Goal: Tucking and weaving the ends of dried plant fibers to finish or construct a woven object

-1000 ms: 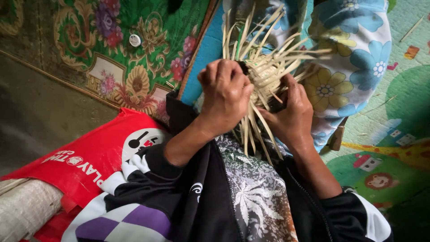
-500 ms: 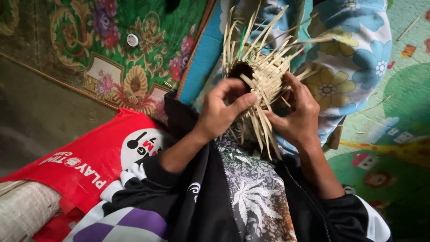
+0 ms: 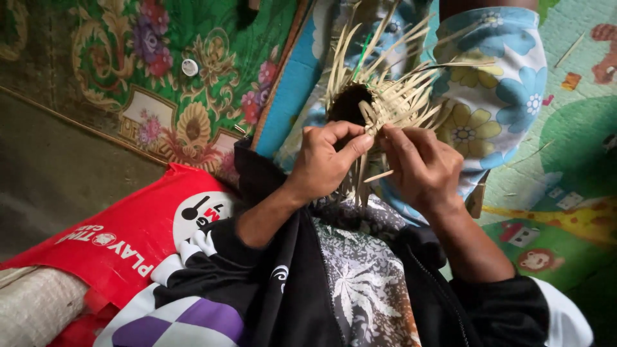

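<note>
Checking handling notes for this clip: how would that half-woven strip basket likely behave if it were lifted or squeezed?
The half-woven basket is thin pale strips around a dark hollow, so it is probably light and would give under a squeeze. Its loose strip ends fan out unsecured, so they likely flex and could snag or slip. The left hand and right hand both pinch strips, suggesting they spring back.

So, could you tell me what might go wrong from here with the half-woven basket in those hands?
1. The left hand and right hand pinch strips right at the rim of the woven basket; a slip there could perhaps loosen the weave.
2. Many loose strip ends stick out stiffly around the opening, and could poke a finger or snap if bent sharply.
3. The basket rests only on the lap over the floral cloth, so it may roll.
</note>
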